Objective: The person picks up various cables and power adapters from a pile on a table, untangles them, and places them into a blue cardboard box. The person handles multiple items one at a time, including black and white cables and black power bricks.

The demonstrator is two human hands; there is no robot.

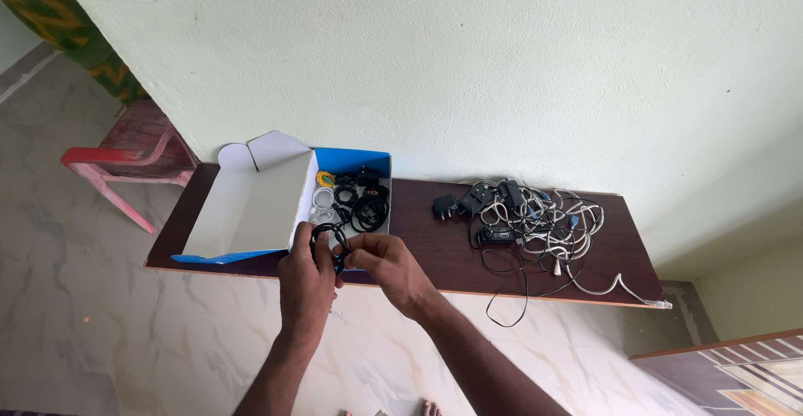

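Both my left hand [306, 278] and right hand [386, 267] pinch a coiled black cable [328, 240] over the front edge of the blue box [288, 203]; the tangled cable pile [531, 219] lies at three o'clock.

A long table [435, 253] stands against the wall [468, 65]. On its left part sits an open box [355, 165] with its lid [251, 203] folded out to the left. Inside the box lie several coiled cables [360, 203]. At the box's near edge the left hand [305, 286] and the right hand [389, 270] meet, with a coiled cable [326, 239] between them. On the table's right part lies a tangle of cables and adapters [527, 219], well apart from the box. A chair [125, 161] stands on the floor [100, 332] left of the table.
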